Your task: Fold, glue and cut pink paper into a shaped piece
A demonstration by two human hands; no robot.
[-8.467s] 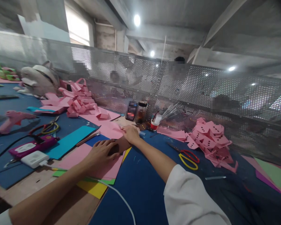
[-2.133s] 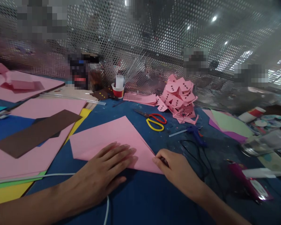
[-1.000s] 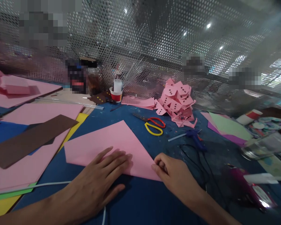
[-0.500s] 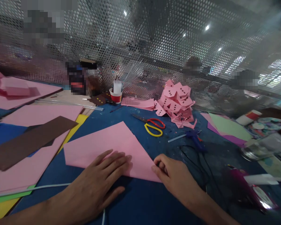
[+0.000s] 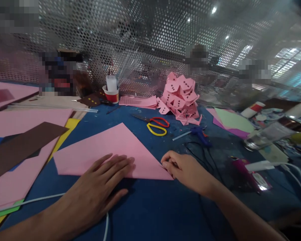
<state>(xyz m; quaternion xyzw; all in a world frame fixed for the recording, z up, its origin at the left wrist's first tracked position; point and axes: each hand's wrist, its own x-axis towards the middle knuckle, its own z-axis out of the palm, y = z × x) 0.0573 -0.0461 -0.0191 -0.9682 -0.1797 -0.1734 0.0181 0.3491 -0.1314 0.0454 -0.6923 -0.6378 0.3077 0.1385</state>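
The left hand lies flat; the right hand curls, grip unclear. The sheet looks light, creasable, best held by its edges.

A plain pink sheet lies flat on the blue tabletop, its visible outline showing 4 corners. The far corner points away from the person; from it, 1 long edge slants down to a sharp corner at the right, and another runs gently to the short left edge. The long near edge is partly hidden. Its surface looks smooth and matte.
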